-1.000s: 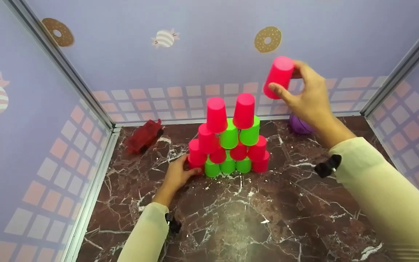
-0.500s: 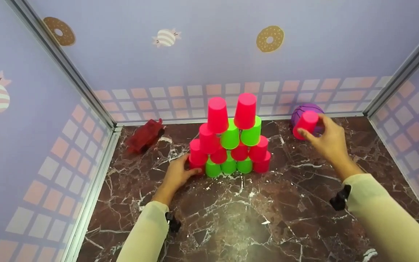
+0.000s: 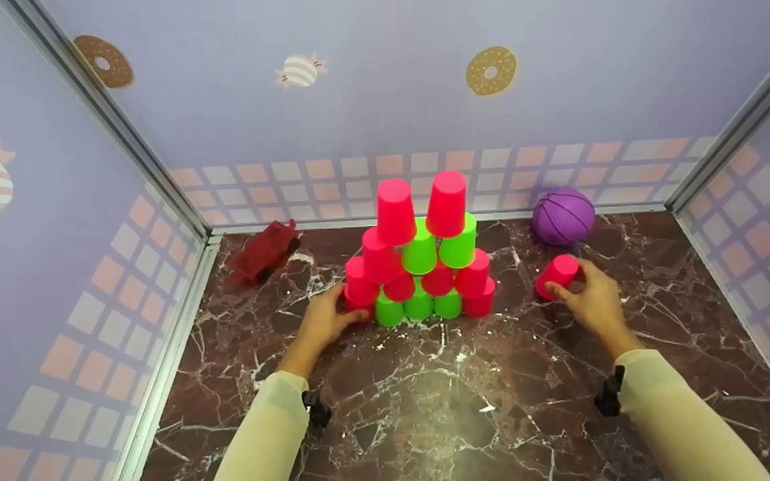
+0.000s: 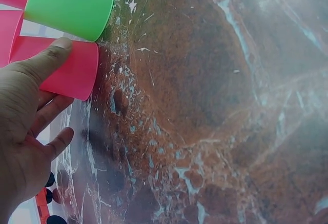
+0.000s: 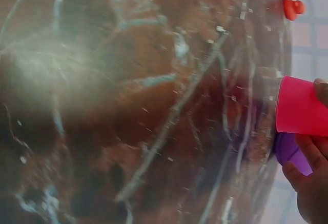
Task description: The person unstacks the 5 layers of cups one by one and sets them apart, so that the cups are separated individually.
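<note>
Marbled surface (image 3: 425, 414), hands (image 3: 323, 317) (image 3: 595, 300) on cups (image 4: 77, 73) (image 3: 557, 275) (both pink), one stacked

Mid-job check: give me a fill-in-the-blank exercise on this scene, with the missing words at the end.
1. The stack of tapered pink and green plastic cups has ____ cups in its top row.
2. Apart from the stack, a tapered pink plastic cup is held in the ____ grip.
3. The three middle bottom-row cups are ____.
4. The blocky red object lies to the ____ of the stack, opposite the round purple ball.
Missing words: two; right; green; left.
</note>
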`<state>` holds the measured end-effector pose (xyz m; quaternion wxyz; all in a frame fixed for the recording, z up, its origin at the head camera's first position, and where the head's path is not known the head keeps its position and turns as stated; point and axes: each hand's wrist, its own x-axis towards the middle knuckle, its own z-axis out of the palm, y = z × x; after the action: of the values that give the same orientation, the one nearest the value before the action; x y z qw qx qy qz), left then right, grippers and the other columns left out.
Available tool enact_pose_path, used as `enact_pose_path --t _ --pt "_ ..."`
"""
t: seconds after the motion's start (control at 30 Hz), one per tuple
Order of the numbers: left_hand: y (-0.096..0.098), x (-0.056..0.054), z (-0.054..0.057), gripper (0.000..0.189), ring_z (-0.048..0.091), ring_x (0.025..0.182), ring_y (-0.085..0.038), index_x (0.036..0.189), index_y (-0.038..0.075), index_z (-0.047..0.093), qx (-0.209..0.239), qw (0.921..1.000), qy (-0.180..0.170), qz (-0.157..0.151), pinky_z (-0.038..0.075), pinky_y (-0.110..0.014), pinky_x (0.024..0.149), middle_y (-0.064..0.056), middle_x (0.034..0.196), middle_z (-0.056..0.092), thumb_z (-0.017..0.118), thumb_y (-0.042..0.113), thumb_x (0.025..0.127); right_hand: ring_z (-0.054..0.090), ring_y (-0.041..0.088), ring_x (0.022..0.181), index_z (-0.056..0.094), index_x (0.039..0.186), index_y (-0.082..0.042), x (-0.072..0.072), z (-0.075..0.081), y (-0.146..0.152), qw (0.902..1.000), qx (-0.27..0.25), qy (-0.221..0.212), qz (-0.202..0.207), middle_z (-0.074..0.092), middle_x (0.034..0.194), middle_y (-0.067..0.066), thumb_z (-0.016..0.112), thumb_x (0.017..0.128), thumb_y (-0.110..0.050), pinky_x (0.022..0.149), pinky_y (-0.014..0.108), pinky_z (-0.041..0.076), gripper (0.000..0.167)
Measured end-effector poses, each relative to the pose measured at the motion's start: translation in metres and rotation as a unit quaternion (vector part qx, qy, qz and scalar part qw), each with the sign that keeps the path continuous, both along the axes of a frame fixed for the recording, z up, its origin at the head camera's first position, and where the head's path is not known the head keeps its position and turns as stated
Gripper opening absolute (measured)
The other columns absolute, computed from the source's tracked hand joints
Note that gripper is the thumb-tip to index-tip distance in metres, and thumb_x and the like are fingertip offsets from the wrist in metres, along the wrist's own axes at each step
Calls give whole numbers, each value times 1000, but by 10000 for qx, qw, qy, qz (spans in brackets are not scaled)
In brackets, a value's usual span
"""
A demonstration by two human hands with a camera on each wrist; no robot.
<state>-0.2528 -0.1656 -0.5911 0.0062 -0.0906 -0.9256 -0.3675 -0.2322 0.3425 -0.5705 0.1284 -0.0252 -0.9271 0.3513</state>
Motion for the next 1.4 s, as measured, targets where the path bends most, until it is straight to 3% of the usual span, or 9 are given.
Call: enact_pose_path --t 0.37,0.6,0.63,0.93,1.0,1.07,1.13,1.23,1.4 --pt "-1 0 1 59 74 126 -41 137 4 71 166 9998 -110 46 57 -57 112 -21 129 79 95 21 87 69 56 121 57 146 11 -1 -18 -3 9994 -30 -347 -70 68 138 39 88 95 -16 108 69 53 66" --pt "-8 -7 -13 63 74 127 -40 137 8 71 229 9996 146 -88 57 -57 112 -18 128 80 96 36 86 67 57 129 56 148 9 -3 -21 -2 9990 -133 -424 -99 67 140 38 87 96 -16 114 69 50 65" --pt "-5 -3 -5 62 74 125 -43 136 6 72 182 9998 82 -13 57 -60 111 -20 127 80 96 33 85 68 56 128 56 148 9 -4 -21 -2 9990 -123 -423 -102 68 140 38 87 96 -16 113 69 51 66" --pt "-20 -26 -58 68 79 113 -33 131 16 74 305 9979 547 -161 62 -50 99 -12 118 84 96 55 80 71 55 120 56 148 8 -5 -21 -4 9990 -121 -427 -94 69 137 38 87 96 -16 107 68 54 65" --pt "-17 -22 -49 66 79 116 -35 132 14 73 302 9985 424 -141 61 -52 102 -14 120 83 96 49 82 70 56 122 56 148 9 -5 -21 -4 9988 -150 -468 -79 69 138 39 87 96 -16 109 68 53 65" --pt "-19 -26 -58 69 79 115 -30 132 17 73 298 9982 496 -176 62 -49 101 -9 119 84 92 61 82 69 56 124 55 148 9 -6 -20 -5 9986 -186 -494 -57 68 138 39 87 97 -16 111 69 52 65" --pt "-14 -17 -39 67 78 118 -34 134 14 73 308 9989 313 -144 61 -55 104 -12 122 83 94 53 83 69 57 125 55 147 9 -6 -20 -5 9986 -194 -498 -42 67 139 39 87 97 -16 111 69 52 65" --pt "-16 -16 -39 66 78 118 -32 134 14 73 370 9983 406 -196 61 -54 105 -11 122 83 93 52 85 68 57 126 55 147 9 -7 -20 -6 9985 -212 -507 -29 67 140 39 86 97 -16 112 69 52 65" --pt "-1 1 -5 58 76 122 -39 135 7 71 176 9998 37 79 58 -57 110 -19 125 81 95 27 86 68 57 127 53 150 10 -7 -22 -5 9981 -237 -570 -13 65 141 40 86 97 -15 112 68 52 67"
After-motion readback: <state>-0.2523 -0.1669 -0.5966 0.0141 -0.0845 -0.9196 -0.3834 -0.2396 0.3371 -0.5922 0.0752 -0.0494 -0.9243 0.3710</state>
